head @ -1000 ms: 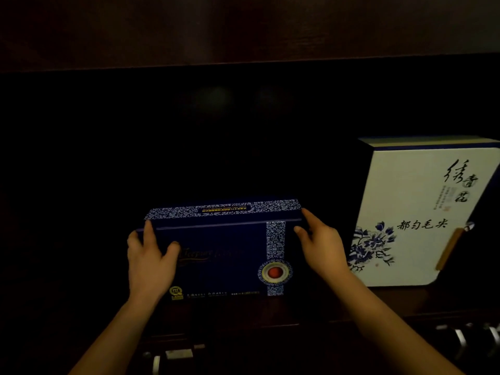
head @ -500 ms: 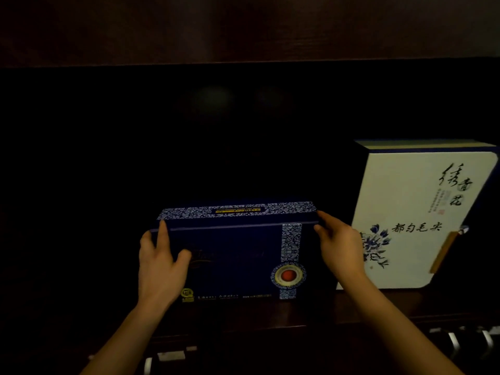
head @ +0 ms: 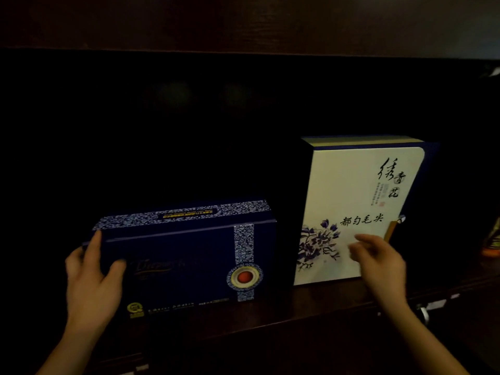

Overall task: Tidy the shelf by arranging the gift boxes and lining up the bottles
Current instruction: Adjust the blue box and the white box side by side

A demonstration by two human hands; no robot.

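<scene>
Release: your right hand (head: pixel 378 263) has quit the navy gift box (head: pixel 184 263), fingers loose before the white tea box (head: pixel 351 180) (likely next); your left hand (head: pixel 92 282) still grips that navy box, just left of it.

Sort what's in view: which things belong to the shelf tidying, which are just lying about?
Job: dark blue gift box, gripped by left hand; white floral gift box, right hand in front; shelf.
Lying about: orange object at right edge, too dark to identify; metal handle below.
</scene>
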